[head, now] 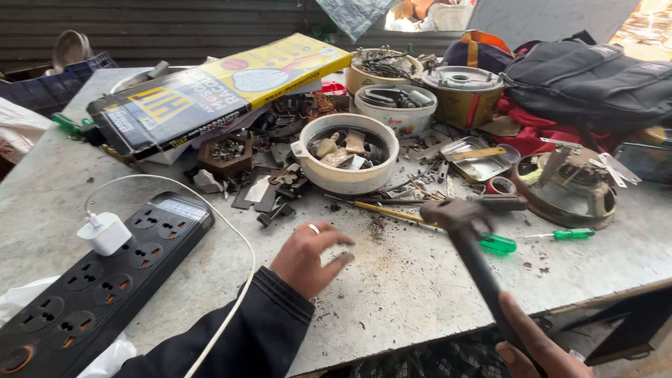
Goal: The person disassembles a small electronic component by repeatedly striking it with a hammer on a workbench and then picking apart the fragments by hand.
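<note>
A grey, scratched workbench (420, 280) fills the frame, with corrugated sheeting behind it and clutter across its upper half. At the lower left lies a black power strip (91, 280) with a white charger (105, 233) plugged in, its cable looping toward the bottom edge. Above it, at upper left, sits a long black-and-yellow box (210, 91). Near the centre stands a white bowl (345, 150) of scrap metal bits, with small dark parts scattered around it.

The left hand (308, 259), wearing a ring and a dark sleeve, hovers just over the bare bench at lower centre, fingers loosely curled and half open, holding nothing. To its right, the right hand (535, 346) at the bottom edge is closed around the handle of a hammer (465, 234), whose dark head is blurred above the bench near a green-handled screwdriver (448, 229). Further right lie a rusty round metal frame (570, 189) and a black backpack (595, 80).

No workpiece shows under the hammer head, so the work looks barely begun.
</note>
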